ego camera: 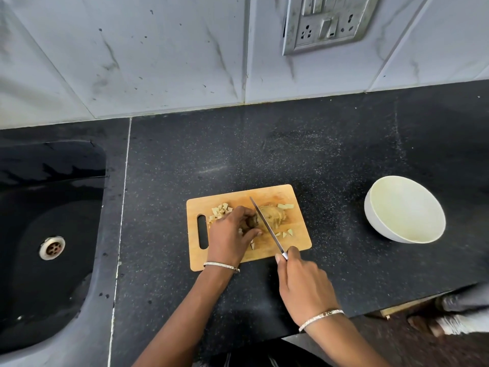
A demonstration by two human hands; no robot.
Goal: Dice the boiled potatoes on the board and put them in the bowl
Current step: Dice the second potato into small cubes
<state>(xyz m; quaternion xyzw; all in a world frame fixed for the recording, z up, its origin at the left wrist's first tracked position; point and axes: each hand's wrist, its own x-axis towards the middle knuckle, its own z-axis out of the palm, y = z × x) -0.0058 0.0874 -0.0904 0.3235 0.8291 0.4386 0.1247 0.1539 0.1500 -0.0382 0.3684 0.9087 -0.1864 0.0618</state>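
While the white bowl (371,217) sits on the right side of the black bench (264,149), well apart from the board (293,193), only its own pale inside shows. On the far left is a black sink (87,186) with a round metal drain (52,248) in its bottom.

The wooden board lies in the middle of the bench, with its handle hole on the left. A brown potato (274,215) lies near the middle of the board. A little pile of cut pieces (219,210) sits on the left part of the board, just past the left hand's knuckles. More small bits (285,206) lie on the right part, beside the potato and near the front edge.

The left hand (230,234) rests on the board with its fingers curled over the left end of the potato, holding it down. The right hand (301,282) is at the front edge of the board and is wrapped tight around the handle of a knife (267,226). The long thin blade slants across the potato, right next to the left fingertips, and its tip points away toward the wall. Each wrist wears a thin silver bangle (221,266).
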